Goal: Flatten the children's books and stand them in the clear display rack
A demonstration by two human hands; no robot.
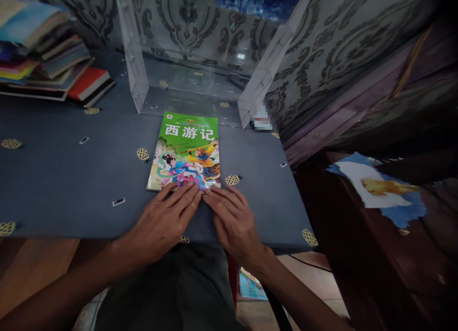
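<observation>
A green picture book (189,145) with large white Chinese characters and two colourful figures on its cover lies closed and flat on the cloth-covered table (89,178). My left hand (166,223) rests palm down at its lower edge, fingers stretched out and fingertips on the cover's bottom. Beside it, my right hand (238,223) touches the same edge near the lower right corner, its fingers extended and slightly bent. The fingertips of both hands almost meet. Neither hand grips the book, and part of its bottom edge is hidden beneath the fingers.
Behind the book stands a clear plastic rack (250,87) with upright sides. A pile of books (46,49) occupies the table's back left. A small blurred-out item (263,120) sits by the rack's right foot. To the right, a blue-and-white cloth or paper (379,188) lies on dark wood.
</observation>
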